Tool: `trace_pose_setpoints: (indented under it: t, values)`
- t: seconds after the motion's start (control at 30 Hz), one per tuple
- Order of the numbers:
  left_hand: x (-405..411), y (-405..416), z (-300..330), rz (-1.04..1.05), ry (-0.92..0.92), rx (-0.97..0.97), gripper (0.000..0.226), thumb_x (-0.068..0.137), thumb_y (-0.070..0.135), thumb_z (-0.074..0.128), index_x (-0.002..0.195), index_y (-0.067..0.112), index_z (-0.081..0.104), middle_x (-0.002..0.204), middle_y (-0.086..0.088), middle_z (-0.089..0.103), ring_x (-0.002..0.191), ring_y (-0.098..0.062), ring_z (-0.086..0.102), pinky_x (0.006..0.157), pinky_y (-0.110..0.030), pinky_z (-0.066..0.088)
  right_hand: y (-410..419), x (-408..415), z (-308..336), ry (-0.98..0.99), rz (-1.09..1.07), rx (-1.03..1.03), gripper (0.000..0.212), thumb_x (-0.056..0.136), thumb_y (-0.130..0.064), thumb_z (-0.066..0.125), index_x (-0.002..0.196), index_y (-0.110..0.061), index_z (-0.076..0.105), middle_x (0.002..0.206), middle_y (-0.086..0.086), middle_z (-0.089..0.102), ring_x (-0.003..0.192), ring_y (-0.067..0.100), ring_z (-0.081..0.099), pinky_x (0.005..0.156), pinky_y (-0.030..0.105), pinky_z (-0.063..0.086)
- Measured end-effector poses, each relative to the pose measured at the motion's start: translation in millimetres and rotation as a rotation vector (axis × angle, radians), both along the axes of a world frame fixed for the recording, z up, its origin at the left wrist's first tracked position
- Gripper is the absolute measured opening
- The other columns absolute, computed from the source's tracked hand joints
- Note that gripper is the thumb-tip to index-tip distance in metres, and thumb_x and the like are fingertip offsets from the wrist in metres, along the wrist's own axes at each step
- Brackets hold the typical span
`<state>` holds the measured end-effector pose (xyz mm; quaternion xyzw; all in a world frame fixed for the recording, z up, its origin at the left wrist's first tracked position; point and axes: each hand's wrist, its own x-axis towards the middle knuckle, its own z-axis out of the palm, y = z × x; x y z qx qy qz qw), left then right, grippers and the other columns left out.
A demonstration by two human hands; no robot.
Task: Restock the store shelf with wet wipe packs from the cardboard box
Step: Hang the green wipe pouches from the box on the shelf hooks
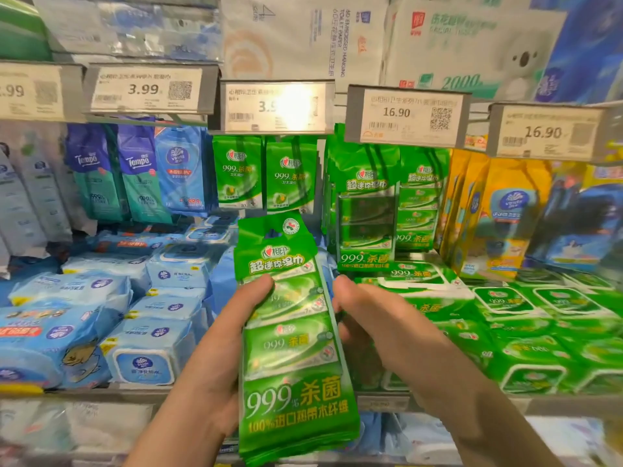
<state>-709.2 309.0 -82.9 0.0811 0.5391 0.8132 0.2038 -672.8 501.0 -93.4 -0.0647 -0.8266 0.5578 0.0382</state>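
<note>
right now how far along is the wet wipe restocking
Done: matching green multipacks already hang under the 16.90 price tag. In hand: the left hand and right hand grip a tall green wet wipe pack upright in front of the shelf, not yet hung. Left: placing this pack. The cardboard box is out of view, so the remaining count cannot be told.

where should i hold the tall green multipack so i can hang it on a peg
Grip the green multipack by its long side edges, low to mid body, as the left hand and right hand do now. It stands upright, so the hang hole in its top flap stays free.
</note>
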Motion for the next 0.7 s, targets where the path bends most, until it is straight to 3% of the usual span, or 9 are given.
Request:
trace_pose_setpoints:
  t: [0.03,0.07,0.17,0.27,0.37,0.47,0.53,0.6,0.7]
  values:
    - [7.2,3.3,-3.7,-0.149,0.026,0.03,0.046,0.104,0.024,0.038,0.069,0.002,0.056,0.033,-0.015,0.054,0.033,0.002,0.057,0.054,-0.009,0.044,-1.9,2.9,-0.1,-0.036,0.01,0.023,0.086,0.05,-0.096,0.051,0.088,-0.02,0.062,0.092,0.009,0.068,0.078,0.016,0.061,0.079,0.041,0.047]
    - [11.4,13.2,-5.1,-0.254,0.038,0.038,0.043,0.1,0.031,0.046,0.083,0.0,0.071,0.063,-0.026,0.07,0.06,-0.009,0.073,0.074,-0.025,0.053,-1.8,6.8,-0.4,-0.042,0.011,0.047,0.085,0.05,-0.094,0.053,0.091,-0.02,0.062,0.087,0.003,0.063,0.076,0.013,0.058,0.077,0.039,0.046]
    - [5.2,34.9,-19.3,-0.156,-0.107,0.009,0.067,0.068,0.057,0.076,0.119,0.014,0.069,0.119,-0.023,0.067,0.11,-0.042,0.064,0.101,-0.061,0.043,6.7,17.4,-5.5,-0.013,0.038,0.024,0.075,0.059,-0.084,0.065,0.107,-0.026,0.067,0.095,-0.014,0.072,0.088,0.009,0.069,0.088,0.039,0.056]
    - [5.1,49.7,-20.1,-0.088,-0.073,-0.034,0.082,0.055,0.063,0.081,0.12,0.016,0.067,0.116,-0.021,0.069,0.106,-0.042,0.066,0.098,-0.062,0.045,19.6,26.0,-4.2,0.008,0.056,-0.075,0.044,0.08,-0.067,0.07,0.113,-0.038,0.069,0.109,-0.017,0.076,0.102,0.009,0.073,0.096,0.046,0.057]
    - [7.0,62.1,-18.2,0.008,-0.015,-0.098,0.085,0.054,0.067,0.081,0.122,0.02,0.063,0.11,-0.015,0.073,0.097,-0.038,0.071,0.087,-0.061,0.052,35.7,36.5,-5.1,0.038,0.026,-0.149,0.052,0.078,-0.066,0.072,0.118,-0.032,0.069,0.112,-0.011,0.077,0.105,0.015,0.073,0.098,0.051,0.055]
    - [6.7,69.6,-20.2,0.033,0.005,-0.116,0.05,0.076,0.047,0.073,0.115,0.017,0.066,0.1,-0.014,0.076,0.087,-0.035,0.074,0.073,-0.055,0.057,56.5,48.0,-9.8,0.125,-0.079,-0.375,0.046,0.083,-0.049,0.077,0.118,-0.02,0.071,0.114,-0.001,0.077,0.107,0.019,0.073,0.103,0.054,0.051]
    - [6.9,73.5,-20.3,0.032,0.003,-0.141,0.036,0.085,0.032,0.07,0.115,0.013,0.065,0.096,-0.014,0.076,0.081,-0.032,0.074,0.061,-0.043,0.058,69.7,53.5,-11.8,0.181,-0.225,-0.406,0.044,0.085,-0.048,0.075,0.121,-0.023,0.07,0.116,-0.012,0.075,0.11,0.007,0.069,0.106,0.043,0.048]
    - [7.2,75.1,-22.1,0.041,0.012,-0.16,0.033,0.086,0.026,0.07,0.115,0.012,0.063,0.095,-0.014,0.076,0.079,-0.032,0.075,0.058,-0.039,0.058,83.3,56.5,-15.1,0.331,-0.367,-0.299,0.03,0.091,-0.044,0.071,0.113,-0.025,0.07,0.098,-0.024,0.075,0.095,-0.004,0.068,0.09,0.028,0.047]
    - [8.7,77.5,-23.8,0.051,-0.009,-0.141,0.034,0.084,0.025,0.071,0.114,0.013,0.063,0.095,-0.014,0.076,0.081,-0.033,0.074,0.065,-0.043,0.058,93.8,63.2,-9.6,0.518,-0.479,-0.116,0.019,0.093,-0.047,0.065,0.098,-0.029,0.069,0.077,-0.02,0.072,0.069,0.0,0.065,0.071,0.032,0.047]
